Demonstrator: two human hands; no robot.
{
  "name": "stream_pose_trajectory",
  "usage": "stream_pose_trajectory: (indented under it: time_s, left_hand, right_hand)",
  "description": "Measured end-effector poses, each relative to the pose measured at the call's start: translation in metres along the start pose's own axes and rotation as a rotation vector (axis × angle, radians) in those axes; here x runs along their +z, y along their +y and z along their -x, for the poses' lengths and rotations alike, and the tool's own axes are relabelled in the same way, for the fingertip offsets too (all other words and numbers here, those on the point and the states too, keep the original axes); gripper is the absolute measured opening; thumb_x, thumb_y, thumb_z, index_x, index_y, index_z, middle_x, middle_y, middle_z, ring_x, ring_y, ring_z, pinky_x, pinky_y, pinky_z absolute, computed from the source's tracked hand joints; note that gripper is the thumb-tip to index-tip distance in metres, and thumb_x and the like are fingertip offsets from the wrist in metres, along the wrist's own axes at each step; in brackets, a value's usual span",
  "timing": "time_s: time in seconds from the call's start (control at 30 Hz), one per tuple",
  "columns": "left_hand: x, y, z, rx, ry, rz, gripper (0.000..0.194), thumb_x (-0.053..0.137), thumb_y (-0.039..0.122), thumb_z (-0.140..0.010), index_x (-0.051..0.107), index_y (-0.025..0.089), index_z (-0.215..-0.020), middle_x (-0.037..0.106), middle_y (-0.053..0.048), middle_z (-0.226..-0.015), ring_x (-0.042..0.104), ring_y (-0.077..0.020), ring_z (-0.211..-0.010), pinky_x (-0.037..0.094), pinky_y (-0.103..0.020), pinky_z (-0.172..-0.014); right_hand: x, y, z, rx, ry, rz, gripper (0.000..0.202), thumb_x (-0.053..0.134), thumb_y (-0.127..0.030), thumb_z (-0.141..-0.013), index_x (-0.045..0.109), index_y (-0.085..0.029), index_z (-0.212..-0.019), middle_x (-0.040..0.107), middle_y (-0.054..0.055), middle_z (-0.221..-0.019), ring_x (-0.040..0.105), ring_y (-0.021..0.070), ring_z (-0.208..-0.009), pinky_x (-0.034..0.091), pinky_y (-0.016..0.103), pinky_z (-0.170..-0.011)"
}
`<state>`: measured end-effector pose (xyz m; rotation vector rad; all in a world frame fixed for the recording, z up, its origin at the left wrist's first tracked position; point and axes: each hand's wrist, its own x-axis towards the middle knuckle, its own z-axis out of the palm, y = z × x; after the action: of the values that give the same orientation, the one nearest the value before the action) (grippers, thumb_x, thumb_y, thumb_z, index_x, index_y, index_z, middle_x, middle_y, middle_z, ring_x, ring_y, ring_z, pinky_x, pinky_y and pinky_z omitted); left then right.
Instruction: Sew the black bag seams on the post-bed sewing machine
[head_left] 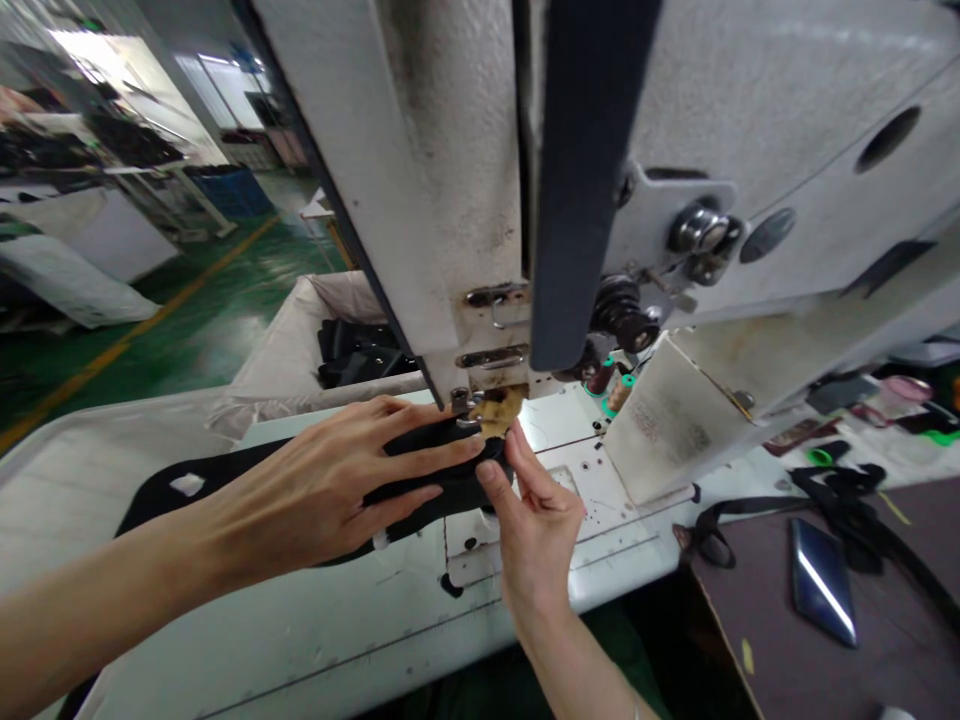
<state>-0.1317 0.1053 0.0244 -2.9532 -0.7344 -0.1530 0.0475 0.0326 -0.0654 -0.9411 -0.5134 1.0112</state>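
The cloth (454, 495) is black, long and narrow, lying along the pale counter (315, 630). A small white patch (187, 485) marks its left part, which curves behind the forearm. Its right end sits folded by the presser foot (466, 417); its middle is partly hidden beneath the left hand (322, 475).

I read the workpiece (459, 497) on my feed as matt cloth. The machine (457, 150) shows me painted metal, finely rough; its knob (703, 228) is smooth, glossy metal. The bed (375, 610) appears smooth, the bin (281, 340) creased cloth, the phone (823, 580) glossy.
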Motion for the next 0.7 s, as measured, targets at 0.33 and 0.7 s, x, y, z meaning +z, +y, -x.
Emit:
stream_pose_trajectory:
  time_s: [0.33, 0.7]
  left_hand:
    - [-0.012, 0.019, -0.003, -0.125, -0.012, 0.1, 0.057, 0.054, 0.027, -0.099, 0.037, 0.041, -0.151, 0.052, -0.003, -0.145, 0.055, -0.0228, -0.121, 0.049, -0.045, -0.105]
    - [-0.012, 0.011, -0.005, -0.05, -0.024, 0.086, 0.053, 0.052, 0.022, -0.1, 0.04, 0.042, -0.148, 0.045, -0.001, -0.148, 0.049, -0.0206, -0.128, 0.044, -0.043, -0.109]
  right_hand:
    - [0.006, -0.015, -0.002, 0.208, 0.017, -0.215, 0.043, 0.086, -0.022, -0.069, 0.077, -0.022, -0.11, 0.069, 0.007, -0.13, 0.061, 0.0282, -0.129, 0.038, 0.051, -0.12]
    - [0.022, -0.011, -0.005, 0.156, 0.106, -0.225, 0.035, 0.081, -0.017, -0.067, 0.079, -0.021, -0.101, 0.071, 0.007, -0.126, 0.065, 0.0256, -0.123, 0.043, 0.048, -0.117]
